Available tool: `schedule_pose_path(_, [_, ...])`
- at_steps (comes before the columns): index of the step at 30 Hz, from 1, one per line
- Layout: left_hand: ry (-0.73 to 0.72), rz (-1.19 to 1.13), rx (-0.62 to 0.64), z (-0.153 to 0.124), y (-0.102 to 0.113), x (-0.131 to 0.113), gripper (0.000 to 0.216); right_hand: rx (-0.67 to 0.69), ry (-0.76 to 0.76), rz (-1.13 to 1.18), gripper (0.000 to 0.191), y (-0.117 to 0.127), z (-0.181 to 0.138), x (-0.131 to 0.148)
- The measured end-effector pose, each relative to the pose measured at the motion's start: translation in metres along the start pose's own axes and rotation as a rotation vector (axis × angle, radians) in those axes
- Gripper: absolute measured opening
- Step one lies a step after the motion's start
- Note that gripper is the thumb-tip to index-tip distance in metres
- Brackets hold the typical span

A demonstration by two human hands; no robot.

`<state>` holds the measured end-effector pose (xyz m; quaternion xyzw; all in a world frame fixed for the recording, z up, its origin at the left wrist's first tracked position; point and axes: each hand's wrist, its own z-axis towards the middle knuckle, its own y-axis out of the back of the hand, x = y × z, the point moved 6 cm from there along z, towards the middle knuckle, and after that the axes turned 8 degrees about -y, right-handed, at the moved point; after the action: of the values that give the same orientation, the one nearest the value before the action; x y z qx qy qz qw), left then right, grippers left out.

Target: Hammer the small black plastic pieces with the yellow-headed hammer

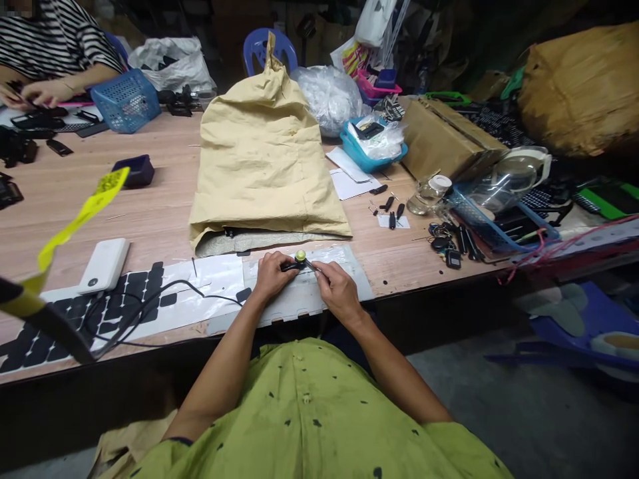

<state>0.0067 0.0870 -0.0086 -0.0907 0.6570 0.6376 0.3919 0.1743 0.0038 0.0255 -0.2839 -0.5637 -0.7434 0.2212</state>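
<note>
Black piece [289, 267], one, left hand [272, 274]; one rod [310, 265], right hand [339, 290].

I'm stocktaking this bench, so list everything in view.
Main items:
Round piece: 1, yellowish, front centre
Slim tool: 1, dark, front centre
Elongated piece: 1, black, front centre
Table: 1, light wood, centre
Sack: 1, tan, centre
Power bank (apparently): 1, white, front left
Rounded patches: many, black, front left
Tag: 1, yellow, left
Bin: 1, purple, left
Baskets: 2, blue, left and right
Basin: 1, teal, right
Carton: 1, brown, right
Co-worker: 1, striped top, rear left
Left grip: 1, bare, on elongated piece
Right grip: 1, bare, on slim tool
</note>
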Motion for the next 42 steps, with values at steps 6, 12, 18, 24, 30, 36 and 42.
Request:
schedule_pose_path(6, [-0.011,0.012,0.015,-0.001,-0.001,0.0,0.011,0.068,0.004,-0.046,0.034,-0.012,0.001,0.003])
schedule_pose_path(12, [-0.005,-0.014,0.005,-0.002,-0.001,-0.003,0.014,-0.063,-0.032,-0.208,0.036,0.0,0.026,-0.019])
schedule_pose_path(18, [-0.01,-0.016,0.009,-0.003,-0.001,-0.002,0.015,-0.106,-0.069,-0.432,0.034,-0.005,0.044,-0.042])
schedule_pose_path(24, [-0.001,-0.017,0.028,-0.006,0.0,0.001,0.015,-0.126,-0.071,-0.489,0.032,-0.013,0.039,-0.041])
schedule_pose_path(30, [-0.011,0.0,0.04,-0.004,0.0,0.005,0.018,-0.125,-0.062,-0.501,0.031,-0.014,0.039,-0.038])
schedule_pose_path(36, [-0.072,-0.003,0.08,-0.019,0.005,-0.004,0.02,-0.102,-0.064,-0.512,0.031,-0.016,0.041,-0.035])
schedule_pose_path(42, [-0.379,-0.012,0.268,-0.077,-0.009,-0.041,0.017,-0.095,-0.072,-0.508,0.032,-0.017,0.041,-0.034])
